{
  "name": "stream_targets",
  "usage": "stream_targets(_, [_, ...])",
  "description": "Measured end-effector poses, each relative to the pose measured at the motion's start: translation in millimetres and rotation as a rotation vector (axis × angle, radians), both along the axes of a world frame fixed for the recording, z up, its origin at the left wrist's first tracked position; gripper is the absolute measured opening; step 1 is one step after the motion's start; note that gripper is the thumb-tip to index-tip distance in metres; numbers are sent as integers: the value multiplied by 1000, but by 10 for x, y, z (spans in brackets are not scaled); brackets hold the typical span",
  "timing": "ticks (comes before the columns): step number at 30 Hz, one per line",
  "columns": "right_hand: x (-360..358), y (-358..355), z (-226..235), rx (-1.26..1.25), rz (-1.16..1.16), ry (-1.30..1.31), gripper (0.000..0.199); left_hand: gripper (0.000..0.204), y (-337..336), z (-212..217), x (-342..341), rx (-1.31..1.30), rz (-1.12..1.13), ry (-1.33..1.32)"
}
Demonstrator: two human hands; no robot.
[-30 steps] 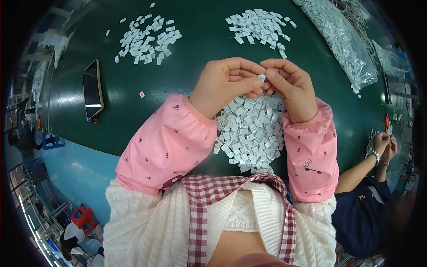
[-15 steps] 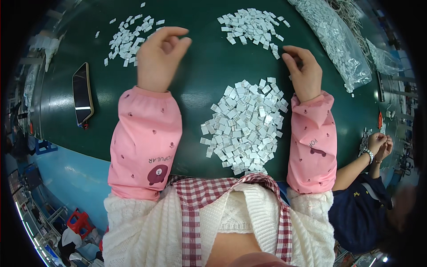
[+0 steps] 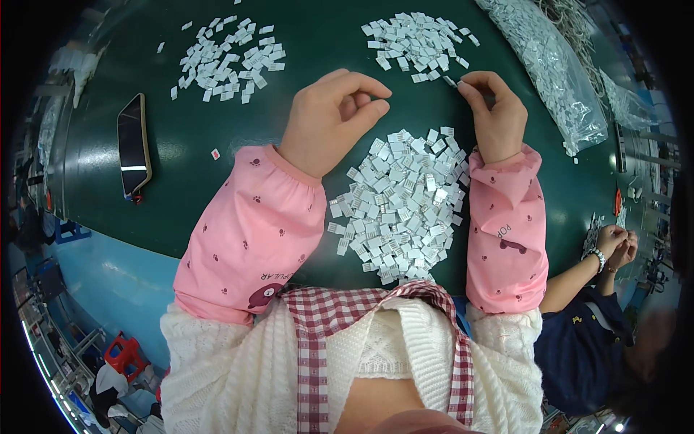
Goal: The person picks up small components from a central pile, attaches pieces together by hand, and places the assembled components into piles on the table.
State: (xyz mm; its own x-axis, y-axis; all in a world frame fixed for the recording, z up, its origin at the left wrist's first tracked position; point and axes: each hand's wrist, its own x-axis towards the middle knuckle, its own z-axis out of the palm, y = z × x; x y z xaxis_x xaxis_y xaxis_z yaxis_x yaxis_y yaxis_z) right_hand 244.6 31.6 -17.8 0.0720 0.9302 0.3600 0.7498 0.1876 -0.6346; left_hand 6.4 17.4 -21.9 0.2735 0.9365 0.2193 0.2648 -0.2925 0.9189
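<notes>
My right hand (image 3: 496, 116) is closed in a pinch, with a small white flat piece (image 3: 450, 81) showing at the tips of thumb and forefinger. My left hand (image 3: 334, 119) hovers over the green table with its fingers curled. A small gap shows between its thumb and forefinger, and nothing is visible in it. Just below both hands lies a large heap of white pieces (image 3: 401, 206), many with metal contact strips. A smaller pile (image 3: 418, 42) sits beyond my right hand, and another scattered pile (image 3: 228, 61) is at the far left.
A phone (image 3: 134, 148) lies on the green table (image 3: 94, 188) at the left. One piece with a red mark (image 3: 215, 154) lies alone near it. A clear bag of pieces (image 3: 553, 79) rests at the far right. A co-worker's hands (image 3: 618, 246) are at the right edge.
My left hand has moved right, from the left pile towards my right hand. The red-marked piece now shows on the table. A white piece is now visible at my right fingertips.
</notes>
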Motion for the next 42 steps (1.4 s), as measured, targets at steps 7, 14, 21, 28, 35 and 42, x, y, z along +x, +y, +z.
stream_targets(7, [-239,-166,233,-372,212,837,20,18,-38,-54,94,-140,-37,-246])
stream_targets(14, [-457,-395,375,-492,293,855,20,17,-96,78,117,-395,-126,-429])
stream_targets(21, [-507,-414,312,-535,297,882,25,21,-66,105,50,-674,-119,-490])
stream_targets(28, [-488,-405,282,-535,332,822,26,21,-62,80,44,-701,-132,-534])
stream_targets(35, [-487,-414,259,-524,310,814,26,22,-55,68,45,-704,-144,-532])
stream_targets(42, [-456,-388,259,-434,285,736,24,20,-31,84,-10,-719,-134,-562])
